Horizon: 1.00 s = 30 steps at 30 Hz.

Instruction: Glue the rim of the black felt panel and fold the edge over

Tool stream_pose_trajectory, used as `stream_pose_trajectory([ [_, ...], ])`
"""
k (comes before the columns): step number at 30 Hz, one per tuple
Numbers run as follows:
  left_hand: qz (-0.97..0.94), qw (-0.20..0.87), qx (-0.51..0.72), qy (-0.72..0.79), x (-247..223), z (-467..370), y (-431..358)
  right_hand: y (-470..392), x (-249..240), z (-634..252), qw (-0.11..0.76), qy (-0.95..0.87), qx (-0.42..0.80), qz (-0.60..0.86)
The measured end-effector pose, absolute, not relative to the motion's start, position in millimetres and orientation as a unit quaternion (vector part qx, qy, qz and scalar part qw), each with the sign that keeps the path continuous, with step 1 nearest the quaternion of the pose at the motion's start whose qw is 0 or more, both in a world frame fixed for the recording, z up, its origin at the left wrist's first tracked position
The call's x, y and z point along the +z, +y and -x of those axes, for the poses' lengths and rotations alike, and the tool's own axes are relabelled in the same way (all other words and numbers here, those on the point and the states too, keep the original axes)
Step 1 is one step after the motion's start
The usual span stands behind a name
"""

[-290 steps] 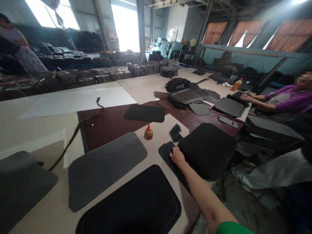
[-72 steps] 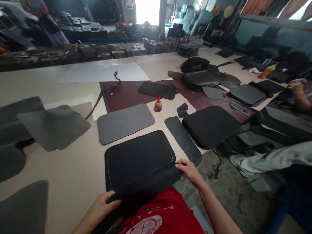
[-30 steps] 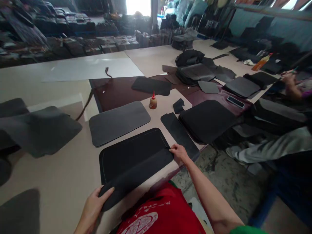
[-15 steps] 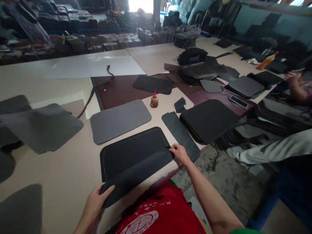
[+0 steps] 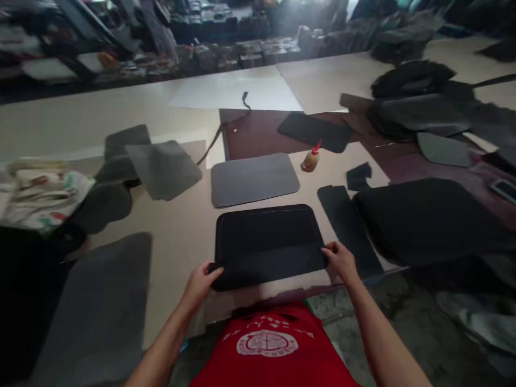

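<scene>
Nearest you, your left hand [image 5: 200, 280] pinches the near left corner of the black panel [image 5: 268, 243], thumb on top, while your right hand [image 5: 342, 259] grips its near right corner; the panel lies flat on the table [image 5: 181, 236] right in front of you, and its near strip looks folded up over the rest; my read is you're mid-fold, lining that flap up, so the next bit calls for keeping both corners level and pressing the crease down evenly, or it'll sit crooked.

Just right of the panel there's a narrow black strip [image 5: 350, 228], then a stack of black panels [image 5: 423, 217] at the table edge; left of you a big grey sheet [image 5: 97, 306] hangs toward the near edge.

Just beyond the black panel sits a grey panel [image 5: 253, 178], with a small glue bottle [image 5: 311, 159] with a red tip standing to its right and a black scrap [image 5: 358, 176] beside that.

Containers: only that bottle really; can't tell how full it is; the boxes [image 5: 242, 54] way at the back are too blurry to say what's in them.
</scene>
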State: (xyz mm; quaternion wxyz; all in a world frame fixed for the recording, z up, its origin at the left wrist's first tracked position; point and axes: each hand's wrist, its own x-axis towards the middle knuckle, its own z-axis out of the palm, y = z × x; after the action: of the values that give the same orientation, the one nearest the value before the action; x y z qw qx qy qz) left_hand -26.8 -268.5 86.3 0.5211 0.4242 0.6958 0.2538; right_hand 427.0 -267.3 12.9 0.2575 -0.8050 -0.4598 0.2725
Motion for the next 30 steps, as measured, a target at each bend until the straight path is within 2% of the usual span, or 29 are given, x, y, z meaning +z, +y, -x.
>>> stream_pose_trajectory([
  [4,-0.432,0.518,0.281,0.683,81.1,30.3,-269.7,-266.5,7.8,-435.1,0.233,-0.449,0.275,0.818],
  [11,-0.428,0.429,0.282,0.744,50.3,33.3,-276.6,-265.4,-4.1,-447.2,0.198,-0.443,0.289,0.826],
  [18,-0.441,0.367,0.25,0.78,32.4,37.9,-271.2,-263.6,5.1,-444.6,0.173,-0.441,0.282,0.834],
  [30,-0.441,0.362,0.193,0.798,32.6,40.7,-262.4,-265.2,4.1,-445.2,0.192,-0.434,0.28,0.835],
])
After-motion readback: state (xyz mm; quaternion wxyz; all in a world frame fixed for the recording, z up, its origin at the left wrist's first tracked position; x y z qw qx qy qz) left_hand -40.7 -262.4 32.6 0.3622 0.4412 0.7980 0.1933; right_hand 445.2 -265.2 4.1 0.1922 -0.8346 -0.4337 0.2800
